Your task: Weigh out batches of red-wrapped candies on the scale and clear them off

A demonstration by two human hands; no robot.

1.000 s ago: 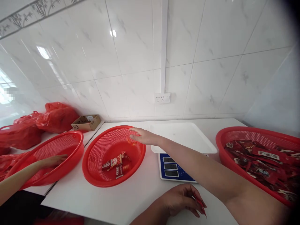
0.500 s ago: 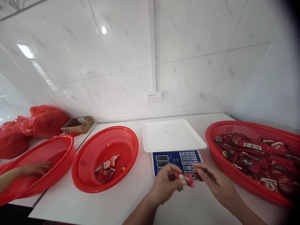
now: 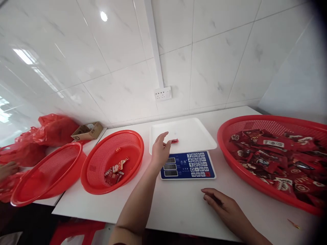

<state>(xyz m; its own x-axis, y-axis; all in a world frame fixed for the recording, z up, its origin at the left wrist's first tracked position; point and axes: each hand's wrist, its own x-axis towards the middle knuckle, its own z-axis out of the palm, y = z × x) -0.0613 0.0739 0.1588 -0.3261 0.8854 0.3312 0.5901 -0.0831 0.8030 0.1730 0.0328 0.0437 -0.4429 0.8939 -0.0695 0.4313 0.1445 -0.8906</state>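
Note:
My left hand (image 3: 160,149) is over the left part of the white pan (image 3: 191,132) of a digital scale, thumb and fingers apart. Close to its thumb, a small red wrapped packet (image 3: 174,141) lies on the pan. The scale's blue keypad panel (image 3: 189,165) faces me, its left display partly hidden behind my wrist. My right hand (image 3: 224,207) hovers low over the white table in front of the scale, fingers loosely curled with a gap to the thumb and nothing between them.
At right stands a large red basket (image 3: 222,136) full of dark red packets. Left of the scale, another red basket (image 3: 88,163) holds several packets. Further left are a tilted red basket (image 3: 48,170), red bags (image 3: 57,129), a cardboard box (image 3: 88,131) and another person's hand (image 3: 9,170). A scrap (image 3: 293,223) lies at right.
The small red packet has gone from between my hands onto the scale pan, let go by my left hand. My right hand has drawn back. The other person's hand has left the tilted basket.

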